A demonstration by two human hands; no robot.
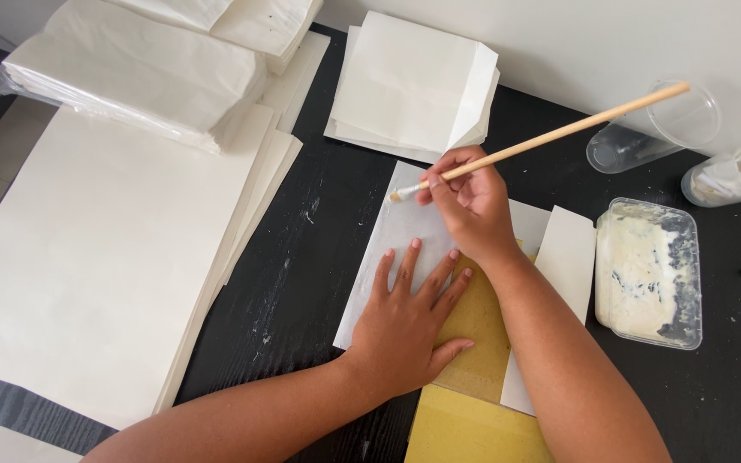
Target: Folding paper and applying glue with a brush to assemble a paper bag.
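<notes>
Holding white paste: plastic tray (647, 273); right hand (466, 206) grip grasping brush (551, 135); left hand (406, 319) flat, released, on paper (396, 231).

We see a black table (302, 257) flecked with white smears. The paper sheet (396, 249) under our left hand (409, 321) is white, over mustard-yellow card (473, 343). The brush (551, 135) in our right hand (469, 201) has a pale wooden handle. Cream paper stacks (96, 257) cover the table's left edge; the clear tub (649, 270) near its right edge holds off-white paste streaked grey.
</notes>
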